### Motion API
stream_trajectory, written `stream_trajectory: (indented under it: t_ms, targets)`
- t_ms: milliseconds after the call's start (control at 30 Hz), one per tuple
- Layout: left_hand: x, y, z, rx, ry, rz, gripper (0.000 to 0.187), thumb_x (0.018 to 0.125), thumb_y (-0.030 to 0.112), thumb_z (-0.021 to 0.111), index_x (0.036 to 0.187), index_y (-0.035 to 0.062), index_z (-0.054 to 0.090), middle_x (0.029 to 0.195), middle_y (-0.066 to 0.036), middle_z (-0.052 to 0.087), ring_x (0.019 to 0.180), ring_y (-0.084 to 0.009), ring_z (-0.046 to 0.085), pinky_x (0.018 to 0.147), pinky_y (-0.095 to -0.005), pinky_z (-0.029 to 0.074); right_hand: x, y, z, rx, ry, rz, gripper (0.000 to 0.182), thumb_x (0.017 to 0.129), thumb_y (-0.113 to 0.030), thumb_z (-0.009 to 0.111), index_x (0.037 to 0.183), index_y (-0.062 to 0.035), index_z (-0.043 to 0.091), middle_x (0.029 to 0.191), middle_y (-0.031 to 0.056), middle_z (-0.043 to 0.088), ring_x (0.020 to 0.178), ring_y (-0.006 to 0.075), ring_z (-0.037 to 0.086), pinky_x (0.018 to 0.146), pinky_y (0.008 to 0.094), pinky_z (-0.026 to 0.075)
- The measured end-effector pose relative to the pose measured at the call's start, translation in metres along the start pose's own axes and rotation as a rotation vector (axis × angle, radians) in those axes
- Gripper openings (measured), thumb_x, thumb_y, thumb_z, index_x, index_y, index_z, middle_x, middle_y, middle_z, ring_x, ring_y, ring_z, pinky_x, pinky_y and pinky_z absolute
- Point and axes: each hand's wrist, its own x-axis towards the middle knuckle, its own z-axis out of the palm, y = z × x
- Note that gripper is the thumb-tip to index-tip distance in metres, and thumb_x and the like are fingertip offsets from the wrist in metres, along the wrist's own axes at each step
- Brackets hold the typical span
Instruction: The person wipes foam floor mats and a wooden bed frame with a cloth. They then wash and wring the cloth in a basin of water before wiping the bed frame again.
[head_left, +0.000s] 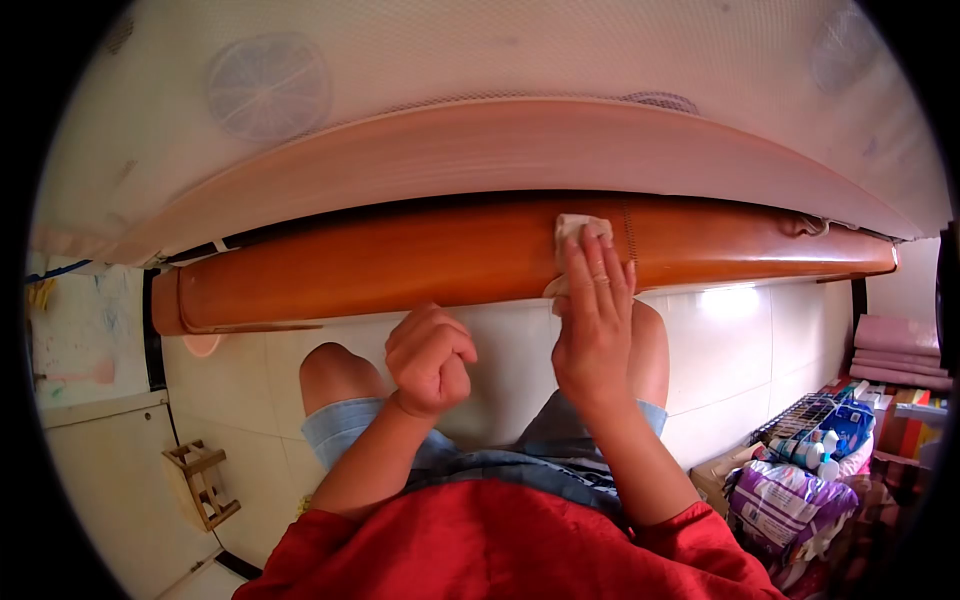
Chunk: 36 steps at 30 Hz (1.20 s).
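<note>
My right hand presses a folded whitish cloth onto a glossy orange-brown rail, just left of a stitched-looking seam. Its fingers lie long over the cloth, which sticks out beyond the fingertips and to the left. Nearer to me, my left hand is curled into a fist in front of the rail's lower edge, and nothing shows in it. A dark gap runs between the rail and the pale padded edge behind it.
Pale tiles cover the floor around my knees. At lower left stands a small wooden stool. To the right are a purple package, a wire basket with bottles, and stacked pink items.
</note>
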Motion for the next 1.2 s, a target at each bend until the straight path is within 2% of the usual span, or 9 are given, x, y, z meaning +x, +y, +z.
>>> stream_trajectory:
  t_ms: [233, 367, 433, 567, 633, 667, 700, 1000, 1200]
  targets:
    - [0.001, 0.004, -0.018, -0.022, 0.015, 0.034, 0.013, 0.056, -0.009, 0.047, 0.055, 0.0041, 0.047, 0.054, -0.007, 0.049, 0.047, -0.0221, 0.048, 0.044, -0.0290, 0.036, 0.006, -0.046, 0.031, 0.065, -0.040, -0.163, 0.059, 0.074, 0.006, 0.052, 0.132, -0.0037, 0.053, 0.139, 0.0134, 0.049, 0.132, 0.0279, 0.044, 0.111, 0.0483, 0.026]
    - [0.000, 0.006, -0.034, -0.008, 0.060, 0.039, 0.012, 0.056, -0.008, 0.047, 0.056, 0.0038, 0.047, 0.055, -0.008, 0.050, 0.048, -0.0231, 0.049, 0.044, -0.0294, 0.037, 0.007, -0.065, 0.044, 0.116, -0.094, -0.240, 0.060, 0.073, 0.002, 0.053, 0.132, -0.0018, 0.051, 0.140, 0.0145, 0.047, 0.132, 0.0290, 0.042, 0.112, 0.0488, 0.026]
    - [0.000, 0.009, -0.041, 0.012, 0.052, 0.048, 0.013, 0.060, -0.010, 0.045, 0.057, 0.0030, 0.048, 0.055, -0.009, 0.050, 0.048, -0.0219, 0.048, 0.045, -0.0287, 0.037, 0.008, -0.075, 0.051, 0.135, -0.091, -0.262, 0.057, 0.075, -0.001, 0.053, 0.132, -0.0006, 0.050, 0.140, 0.0148, 0.047, 0.133, 0.0301, 0.040, 0.112, 0.0488, 0.025]
    - [-0.001, 0.013, -0.045, 0.037, 0.082, 0.050, 0.017, 0.065, -0.013, 0.042, 0.060, 0.0022, 0.048, 0.057, -0.009, 0.051, 0.049, -0.0196, 0.046, 0.048, -0.0278, 0.038, 0.006, -0.089, 0.063, 0.260, -0.159, -0.317, 0.058, 0.082, -0.014, 0.053, 0.138, -0.0068, 0.046, 0.144, 0.0122, 0.043, 0.136, 0.0266, 0.037, 0.113, 0.0501, 0.021]
    - [0.002, 0.015, -0.041, 0.006, 0.075, 0.050, 0.017, 0.066, -0.013, 0.041, 0.061, 0.0018, 0.048, 0.058, -0.010, 0.052, 0.050, -0.0187, 0.046, 0.049, -0.0275, 0.037, 0.005, -0.084, 0.064, 0.219, -0.135, -0.365, 0.057, 0.081, -0.013, 0.054, 0.137, -0.0072, 0.048, 0.144, 0.0108, 0.044, 0.136, 0.0259, 0.038, 0.114, 0.0497, 0.020]
    - [0.004, 0.016, -0.038, 0.011, 0.083, 0.043, 0.015, 0.062, -0.012, 0.044, 0.060, 0.0019, 0.049, 0.058, -0.009, 0.052, 0.050, -0.0211, 0.048, 0.048, -0.0283, 0.038, 0.005, -0.081, 0.061, 0.211, -0.091, -0.401, 0.054, 0.078, -0.011, 0.054, 0.131, 0.0002, 0.051, 0.139, 0.0140, 0.048, 0.134, 0.0285, 0.040, 0.113, 0.0502, 0.024]
    - [0.007, 0.017, -0.034, 0.019, 0.091, 0.037, 0.014, 0.059, -0.011, 0.047, 0.060, 0.0021, 0.050, 0.058, -0.009, 0.053, 0.051, -0.0234, 0.051, 0.046, -0.0291, 0.039, 0.004, -0.076, 0.058, 0.204, -0.087, -0.394, 0.054, 0.078, -0.011, 0.054, 0.131, 0.0002, 0.051, 0.139, 0.0140, 0.048, 0.134, 0.0285, 0.040, 0.113, 0.0502, 0.024]
    - [0.034, 0.020, 0.023, -0.043, -0.009, 0.076, 0.015, 0.056, -0.013, 0.044, 0.057, 0.0006, 0.049, 0.056, -0.010, 0.050, 0.048, -0.0226, 0.049, 0.044, -0.0290, 0.038, -0.009, -0.003, 0.019, 0.044, 0.054, -0.195, 0.054, 0.076, 0.000, 0.052, 0.129, -0.0078, 0.056, 0.135, 0.0081, 0.053, 0.128, 0.0220, 0.048, 0.113, 0.0467, 0.023]
    - [0.051, 0.001, 0.070, -0.031, -0.045, 0.140, 0.015, 0.057, -0.013, 0.043, 0.057, 0.0012, 0.049, 0.055, -0.010, 0.048, 0.046, -0.0235, 0.046, 0.042, -0.0300, 0.035, -0.022, 0.032, 0.012, 0.016, 0.154, -0.156, 0.050, 0.077, 0.002, 0.051, 0.125, -0.0073, 0.060, 0.133, 0.0078, 0.055, 0.128, 0.0224, 0.048, 0.113, 0.0453, 0.023]
